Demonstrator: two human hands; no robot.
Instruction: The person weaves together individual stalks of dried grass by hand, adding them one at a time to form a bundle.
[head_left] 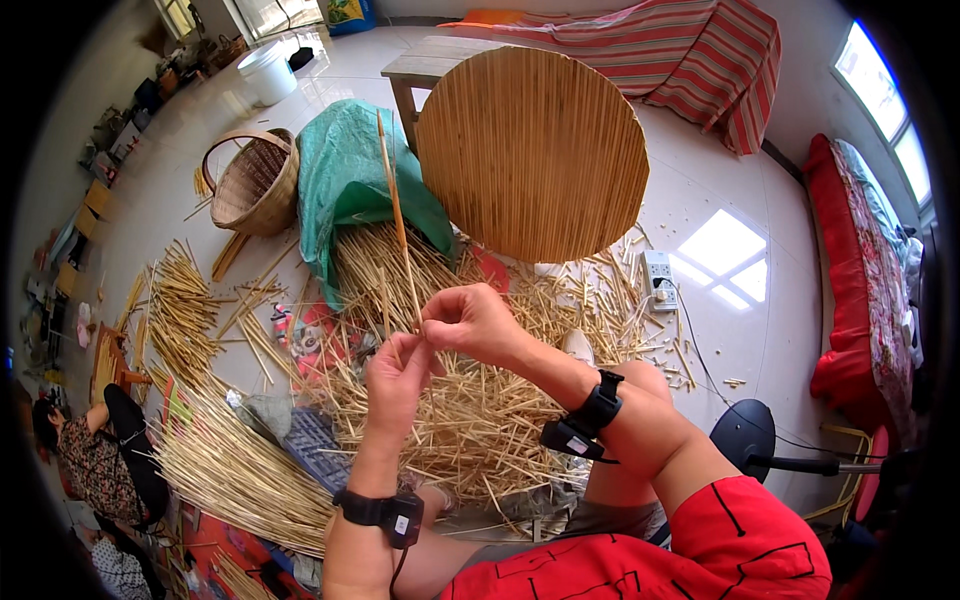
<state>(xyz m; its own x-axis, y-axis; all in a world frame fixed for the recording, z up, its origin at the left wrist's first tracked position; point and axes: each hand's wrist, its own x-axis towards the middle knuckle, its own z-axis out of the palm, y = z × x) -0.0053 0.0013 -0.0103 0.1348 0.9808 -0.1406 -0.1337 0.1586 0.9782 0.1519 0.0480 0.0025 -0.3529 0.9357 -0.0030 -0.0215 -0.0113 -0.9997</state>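
Note:
A long dry stalk (398,218) stands up from between my hands, tan with a browner upper part and a thin tip. My right hand (472,322) pinches it near its lower end, thumb against fingers. Right beside it and touching it, my left hand (393,382) is closed in a pinch too, at the stalk's lower end. A shorter piece of stalk (385,298) sticks up by the left fingers. Below both hands spreads a heap of cut straw pieces (480,430). Just beyond them, more stalks (385,260) fill the mouth of a green woven sack (345,150).
A round board of joined stalks (530,155) leans on a wooden bench (425,62). Bundled long stalks (235,455) lie at left, near a wicker basket (257,190). At right are a power strip (657,280) and its cable. Another person (105,455) sits far left.

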